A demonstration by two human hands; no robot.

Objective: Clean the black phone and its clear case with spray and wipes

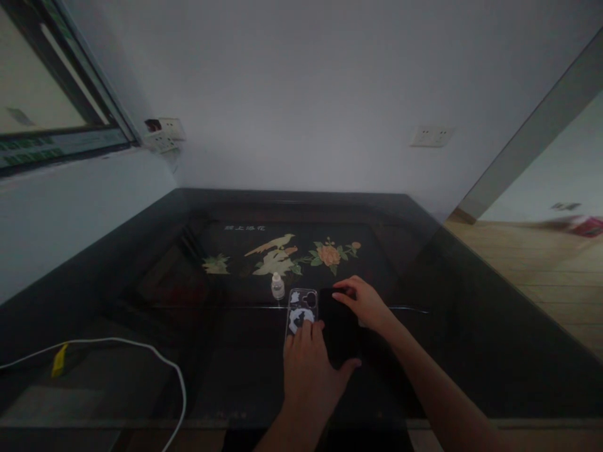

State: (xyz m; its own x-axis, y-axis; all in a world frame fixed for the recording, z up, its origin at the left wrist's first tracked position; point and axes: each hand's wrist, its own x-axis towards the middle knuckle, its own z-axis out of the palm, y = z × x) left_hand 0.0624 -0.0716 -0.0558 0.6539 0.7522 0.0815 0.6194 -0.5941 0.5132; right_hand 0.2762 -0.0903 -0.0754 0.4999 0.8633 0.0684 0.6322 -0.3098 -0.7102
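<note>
A clear phone case [309, 295] with a white pattern lies on the dark tabletop, its camera cutout at the far end. My left hand [308, 367] rests over the case's near part. Its fingers lie on the case and its thumb is stretched out to the right, by the near edge of a black flat rectangle [338, 329] shaped like a phone. With thumb and fingertips, my right hand [362, 304] grips that rectangle at its far right corner. Just beyond the case stands a small clear bottle [277, 287] with a white cap.
The glossy black table [226, 370] carries a bird-and-flower picture [282, 254]. A white cable [141, 344] with a yellow tag [59, 361] runs across its left side. Wall sockets [432, 136] are behind, and a window [51, 75] is at the upper left.
</note>
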